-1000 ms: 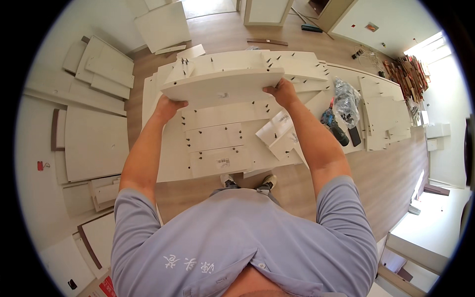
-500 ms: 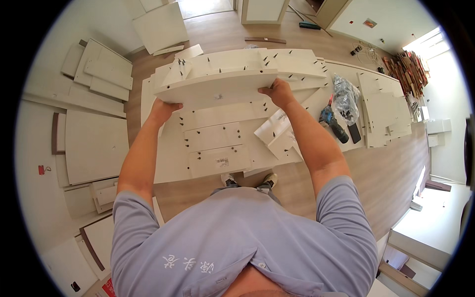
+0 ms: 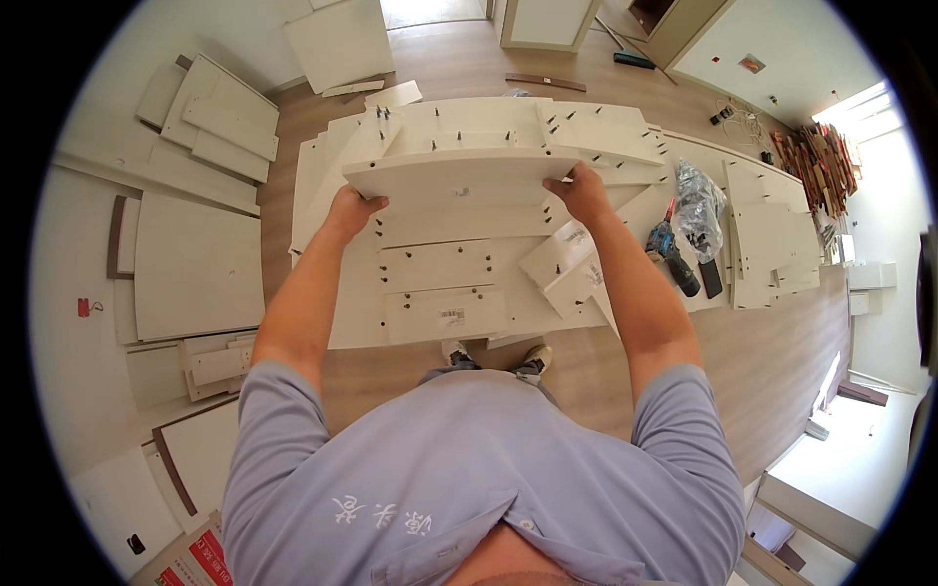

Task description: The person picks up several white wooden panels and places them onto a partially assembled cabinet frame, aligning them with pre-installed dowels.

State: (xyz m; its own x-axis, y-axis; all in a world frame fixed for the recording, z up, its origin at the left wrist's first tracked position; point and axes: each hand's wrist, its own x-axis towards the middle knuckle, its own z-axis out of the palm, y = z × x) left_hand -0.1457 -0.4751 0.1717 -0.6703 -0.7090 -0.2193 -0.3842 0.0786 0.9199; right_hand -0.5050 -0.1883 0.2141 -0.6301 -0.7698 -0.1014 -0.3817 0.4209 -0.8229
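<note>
A long white board is held between both my hands, raised over a stack of white panels. My left hand grips its left end, with the thumb on the near face. At the right end my right hand is closed on it the same way. Dark holes show near both ends of its upper edge. Beneath and around it lie white panels with several dark dowel-like connector pins standing up from them. The board hides part of the stack behind it.
To the right lie a blue and black power drill, a clear plastic bag and a dark phone-like slab. More panels lean at the left wall. Wood strips are piled at the far right. A broom lies at the back.
The view has shifted a little, so the surroundings appear further right. The board looks slightly lower and more level relative to the panels. Both hands keep their hold on its ends.
</note>
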